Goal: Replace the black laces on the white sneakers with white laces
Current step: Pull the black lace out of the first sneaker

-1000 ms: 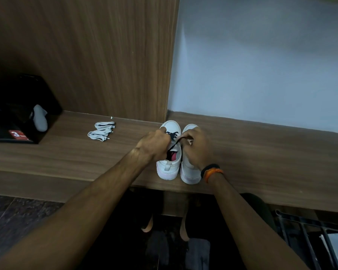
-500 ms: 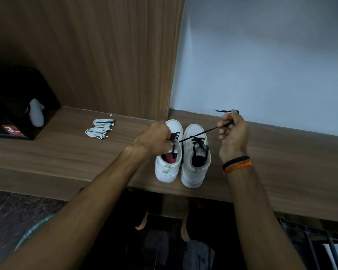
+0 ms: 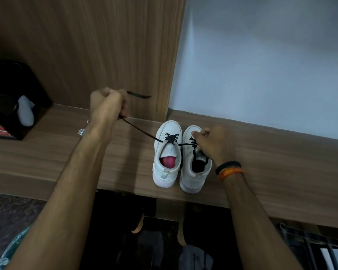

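Observation:
Two white sneakers stand side by side on the wooden bench, heels toward me. The left sneaker (image 3: 167,154) has a black lace (image 3: 139,129) loosened at its top eyelets. My left hand (image 3: 107,104) grips that lace and holds it taut, raised up and to the left, with the lace tip sticking out past my fist. My right hand (image 3: 211,143) rests on the right sneaker (image 3: 193,172) and pinches its black lace near the tongue. The white laces (image 3: 82,131) lie on the bench, mostly hidden behind my left forearm.
The wooden bench (image 3: 271,162) runs across the view against a wood panel (image 3: 86,45) and a pale wall. A black box (image 3: 12,98) with a white object inside sits at the far left. Dark floor and my feet are below the bench edge.
My left hand has pulled a black lace end out of the left sneaker, up and to the left. My right hand dropped from its raised pull back onto the right sneaker.

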